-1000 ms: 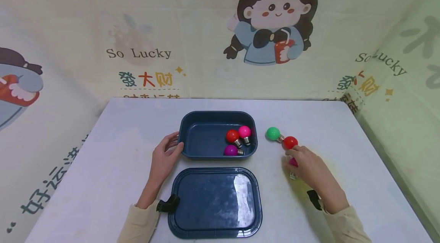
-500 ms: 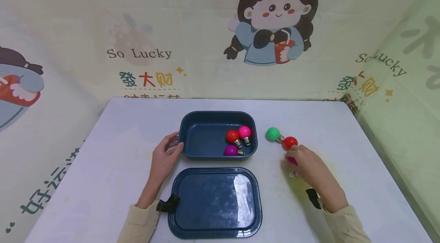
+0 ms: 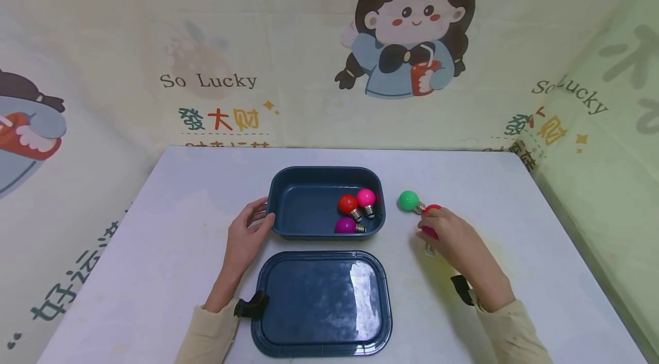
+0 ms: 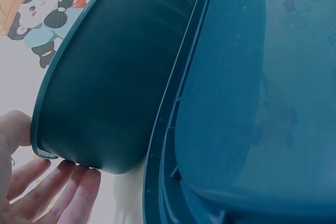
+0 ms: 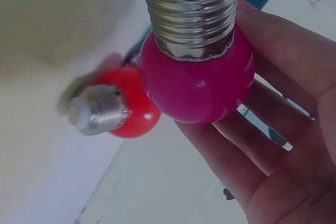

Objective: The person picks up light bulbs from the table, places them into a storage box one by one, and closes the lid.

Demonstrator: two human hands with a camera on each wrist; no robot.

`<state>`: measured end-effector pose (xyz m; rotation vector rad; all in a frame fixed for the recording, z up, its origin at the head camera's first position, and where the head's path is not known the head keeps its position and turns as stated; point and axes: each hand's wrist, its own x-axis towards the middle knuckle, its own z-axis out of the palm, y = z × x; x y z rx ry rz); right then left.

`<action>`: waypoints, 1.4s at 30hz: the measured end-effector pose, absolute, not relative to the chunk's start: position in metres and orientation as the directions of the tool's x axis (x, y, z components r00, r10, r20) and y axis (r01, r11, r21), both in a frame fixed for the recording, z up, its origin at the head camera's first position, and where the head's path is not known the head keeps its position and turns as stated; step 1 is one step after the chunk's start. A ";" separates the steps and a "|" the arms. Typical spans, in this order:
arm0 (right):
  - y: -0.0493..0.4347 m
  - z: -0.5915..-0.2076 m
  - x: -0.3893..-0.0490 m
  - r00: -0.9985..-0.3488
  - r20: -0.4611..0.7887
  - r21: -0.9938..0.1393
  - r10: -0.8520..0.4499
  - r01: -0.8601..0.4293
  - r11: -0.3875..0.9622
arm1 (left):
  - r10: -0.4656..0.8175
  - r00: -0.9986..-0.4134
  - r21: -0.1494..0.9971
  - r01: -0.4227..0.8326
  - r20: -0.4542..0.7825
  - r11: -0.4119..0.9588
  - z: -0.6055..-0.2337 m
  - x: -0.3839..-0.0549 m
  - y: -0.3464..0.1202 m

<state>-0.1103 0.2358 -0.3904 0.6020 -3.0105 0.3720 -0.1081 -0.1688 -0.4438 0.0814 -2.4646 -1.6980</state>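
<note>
- My right hand [image 3: 455, 241] holds the magenta light bulb [image 5: 197, 87] by its globe.
- Likely light, slick, breakable: I'd squeeze gently there.
- My left hand [image 3: 247, 238] touches the box [image 3: 304, 212], fingers extended.

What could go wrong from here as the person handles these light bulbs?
The right hand holds the magenta bulb by its round end, which may slip. The loose red bulb lies close by and could get bumped and roll. Inside the box, three bulbs crowd one end, so another dropped there might knock them.
</note>
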 end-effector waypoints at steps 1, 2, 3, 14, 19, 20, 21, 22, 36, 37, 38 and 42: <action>0.235 -0.389 -0.111 -0.921 0.101 -0.224 -0.376 -0.389 0.894 | -0.130 -0.987 0.933 0.045 0.097 0.357 -0.449 -0.110 -0.170; 0.233 -0.388 -0.112 -0.919 0.106 -0.222 -0.379 -0.394 0.892 | -0.130 -0.986 0.932 0.051 0.104 0.359 -0.450 -0.110 -0.170; 0.232 -0.387 -0.113 -0.918 0.110 -0.219 -0.382 -0.397 0.891 | -0.131 -0.985 0.930 0.055 0.110 0.364 -0.450 -0.110 -0.170; 0.214 -0.376 -0.116 -0.921 0.141 -0.239 -0.364 -0.388 0.890 | -0.124 -0.985 0.929 0.069 0.121 0.363 -0.452 -0.110 -0.171; 0.207 -0.371 -0.120 -0.901 0.189 -0.237 -0.392 -0.429 0.872 | -0.123 -0.985 0.928 0.068 0.121 0.367 -0.452 -0.111 -0.171; 0.205 -0.370 -0.121 -0.896 0.198 -0.236 -0.398 -0.438 0.868 | -0.125 -0.985 0.928 0.068 0.121 0.366 -0.452 -0.111 -0.171; 0.203 -0.369 -0.121 -0.892 0.205 -0.235 -0.403 -0.445 0.864 | -0.125 -0.985 0.928 0.068 0.122 0.366 -0.452 -0.111 -0.170; 0.201 -0.368 -0.122 -0.888 0.211 -0.232 -0.409 -0.452 0.861 | -0.126 -0.984 0.928 0.069 0.122 0.366 -0.451 -0.111 -0.170; 0.176 -0.359 -0.130 -0.836 0.283 -0.244 -0.471 -0.537 0.807 | -0.126 -0.984 0.930 0.070 0.123 0.361 -0.451 -0.111 -0.170; 0.175 -0.359 -0.130 -0.835 0.281 -0.244 -0.473 -0.539 0.807 | -0.125 -0.984 0.930 0.071 0.123 0.361 -0.451 -0.111 -0.170; 0.173 -0.358 -0.131 -0.834 0.281 -0.244 -0.475 -0.541 0.805 | -0.126 -0.984 0.930 0.072 0.125 0.360 -0.451 -0.110 -0.170; 0.167 -0.356 -0.131 -0.839 0.273 -0.245 -0.471 -0.534 0.809 | -0.123 -0.984 0.928 0.078 0.131 0.363 -0.450 -0.110 -0.170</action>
